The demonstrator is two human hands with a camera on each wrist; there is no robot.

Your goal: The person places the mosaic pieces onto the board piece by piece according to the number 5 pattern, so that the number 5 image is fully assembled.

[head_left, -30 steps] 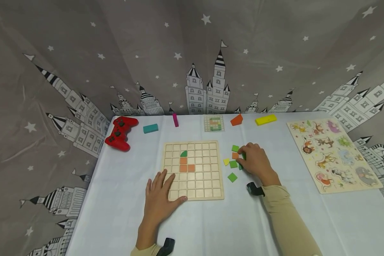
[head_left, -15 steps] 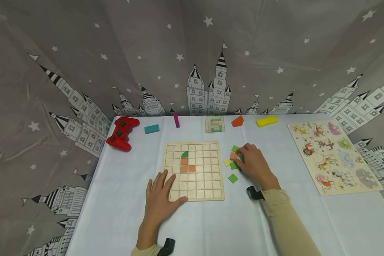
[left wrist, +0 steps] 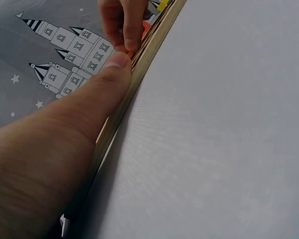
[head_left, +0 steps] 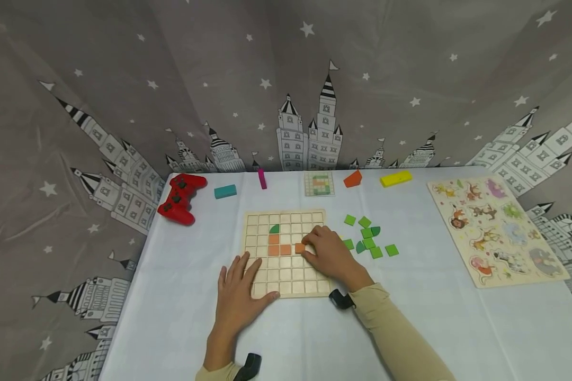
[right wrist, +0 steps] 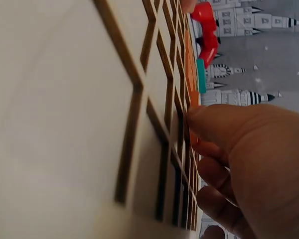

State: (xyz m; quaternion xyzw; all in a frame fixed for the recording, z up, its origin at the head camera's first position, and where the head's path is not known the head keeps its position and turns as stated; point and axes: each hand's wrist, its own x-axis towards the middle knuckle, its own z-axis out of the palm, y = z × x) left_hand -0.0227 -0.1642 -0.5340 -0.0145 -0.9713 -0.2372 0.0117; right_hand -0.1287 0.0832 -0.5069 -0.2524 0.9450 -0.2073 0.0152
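Note:
A wooden grid board (head_left: 286,290) lies in the middle of the white table in the head view. Set in its cells are a green quarter-round tile (head_left: 274,229) and several orange square tiles (head_left: 274,250). My right hand (head_left: 331,253) pinches another orange square tile (head_left: 300,248) between thumb and fingertips, over the board just right of the orange row. The right wrist view shows the pinched tile (right wrist: 194,99) right at the grid ridges. My left hand (head_left: 240,296) rests with spread fingers on the board's lower left corner, its thumb (left wrist: 109,77) along the near edge.
Several green tiles (head_left: 368,243) lie loose right of the board. Behind it stands a small pattern card (head_left: 319,183), with a red game controller (head_left: 181,199), a teal block (head_left: 225,191), a magenta block (head_left: 261,179), an orange block (head_left: 352,179), a yellow block (head_left: 396,179). An animal puzzle (head_left: 495,233) lies far right.
My right hand has picked an orange square tile from the loose pile and carried it left over the board. More green tiles show where it was. The left hand has stayed put.

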